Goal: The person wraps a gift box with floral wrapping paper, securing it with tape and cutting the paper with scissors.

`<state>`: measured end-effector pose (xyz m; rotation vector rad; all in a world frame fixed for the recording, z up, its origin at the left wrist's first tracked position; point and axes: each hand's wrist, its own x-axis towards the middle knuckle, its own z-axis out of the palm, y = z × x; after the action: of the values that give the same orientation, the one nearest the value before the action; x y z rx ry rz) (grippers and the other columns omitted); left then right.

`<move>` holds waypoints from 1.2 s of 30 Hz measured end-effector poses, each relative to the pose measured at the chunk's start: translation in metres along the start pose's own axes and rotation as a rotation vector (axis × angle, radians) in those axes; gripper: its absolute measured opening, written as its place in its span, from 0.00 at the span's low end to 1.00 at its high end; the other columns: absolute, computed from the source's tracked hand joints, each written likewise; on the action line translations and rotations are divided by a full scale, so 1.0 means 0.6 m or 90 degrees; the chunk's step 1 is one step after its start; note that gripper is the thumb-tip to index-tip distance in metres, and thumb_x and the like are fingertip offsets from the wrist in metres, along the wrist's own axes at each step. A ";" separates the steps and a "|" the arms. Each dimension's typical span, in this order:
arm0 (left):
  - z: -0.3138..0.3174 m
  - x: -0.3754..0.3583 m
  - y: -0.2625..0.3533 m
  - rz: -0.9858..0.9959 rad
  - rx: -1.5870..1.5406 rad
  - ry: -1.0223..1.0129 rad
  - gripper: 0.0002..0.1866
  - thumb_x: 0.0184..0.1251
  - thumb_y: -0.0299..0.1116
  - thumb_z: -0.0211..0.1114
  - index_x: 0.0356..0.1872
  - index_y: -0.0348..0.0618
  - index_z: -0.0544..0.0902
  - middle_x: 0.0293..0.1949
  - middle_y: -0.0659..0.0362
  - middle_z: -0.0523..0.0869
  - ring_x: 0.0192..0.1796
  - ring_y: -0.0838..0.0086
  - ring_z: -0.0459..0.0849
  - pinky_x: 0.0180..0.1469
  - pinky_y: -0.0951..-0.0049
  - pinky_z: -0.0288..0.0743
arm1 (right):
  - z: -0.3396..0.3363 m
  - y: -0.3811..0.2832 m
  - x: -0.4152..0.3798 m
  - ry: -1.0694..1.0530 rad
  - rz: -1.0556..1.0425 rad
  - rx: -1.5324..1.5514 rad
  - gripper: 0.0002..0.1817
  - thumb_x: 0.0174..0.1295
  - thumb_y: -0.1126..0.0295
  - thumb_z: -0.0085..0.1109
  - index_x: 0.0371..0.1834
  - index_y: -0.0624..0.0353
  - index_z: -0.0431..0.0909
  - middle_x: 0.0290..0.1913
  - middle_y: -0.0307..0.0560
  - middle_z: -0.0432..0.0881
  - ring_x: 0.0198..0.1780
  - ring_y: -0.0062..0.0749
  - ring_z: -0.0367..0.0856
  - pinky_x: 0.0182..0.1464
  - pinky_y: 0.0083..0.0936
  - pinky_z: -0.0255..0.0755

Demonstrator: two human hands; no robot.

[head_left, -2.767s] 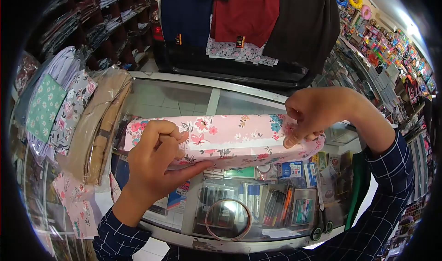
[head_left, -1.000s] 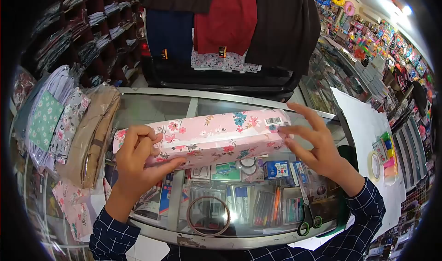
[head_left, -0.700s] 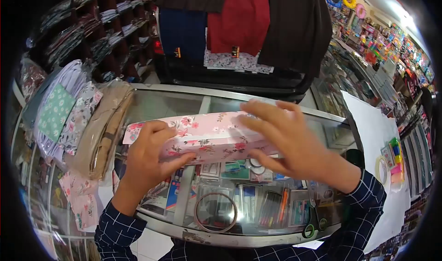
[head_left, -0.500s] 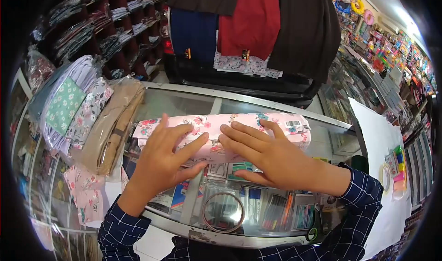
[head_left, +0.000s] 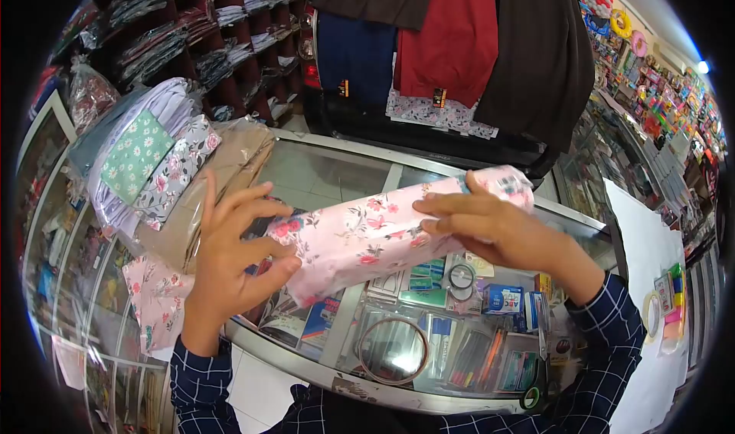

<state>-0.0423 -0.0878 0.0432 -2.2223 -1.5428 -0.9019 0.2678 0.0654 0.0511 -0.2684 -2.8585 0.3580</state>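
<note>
A long parcel wrapped in pink floral paper lies slantwise above the glass counter, its right end farther from me and seemingly raised. My right hand grips it near that end, fingers over the top and one at the far edge; the thumb is hidden. At the near left end is my left hand, its fingers spread, with thumb and index fingertip close together at the paper's edge. Whether those fingertips pinch the paper is hard to see.
Scissors and a brown ring rest on the glass counter. Bagged clothes and a pink floral scrap lie left. White paper with a tape roll is right. Trousers hang behind.
The parcel has turned, its right end moving away and its left end coming nearer. My right hand has closed around it; my left hand has shifted from its top to its left end.
</note>
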 end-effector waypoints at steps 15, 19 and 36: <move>0.067 0.047 0.044 -0.098 -0.388 -0.276 0.23 0.60 0.39 0.69 0.58 0.51 0.80 0.68 0.50 0.68 0.63 0.60 0.74 0.56 0.66 0.74 | 0.030 0.036 0.055 0.182 -0.041 -0.002 0.24 0.47 0.92 0.49 0.48 0.59 0.75 0.61 0.51 0.75 0.57 0.46 0.78 0.73 0.41 0.53; 0.047 0.038 0.090 -0.232 -0.306 -0.225 0.21 0.60 0.39 0.69 0.55 0.50 0.82 0.64 0.50 0.71 0.56 0.61 0.79 0.46 0.71 0.79 | 0.032 -0.011 0.063 0.138 0.085 0.111 0.18 0.57 0.81 0.53 0.53 0.59 0.73 0.69 0.60 0.64 0.70 0.54 0.63 0.71 0.39 0.56; 0.156 0.023 0.048 -0.097 -0.391 -0.008 0.22 0.60 0.24 0.64 0.54 0.41 0.66 0.73 0.46 0.57 0.78 0.50 0.43 0.75 0.56 0.43 | 0.143 -0.029 0.080 0.287 -0.040 0.174 0.32 0.61 0.82 0.54 0.70 0.61 0.58 0.71 0.58 0.61 0.78 0.49 0.45 0.74 0.36 0.48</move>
<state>0.0178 -0.0365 -0.0164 -2.5196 -1.6138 -1.5865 0.1968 0.0400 -0.0147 -0.1779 -2.3394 0.5857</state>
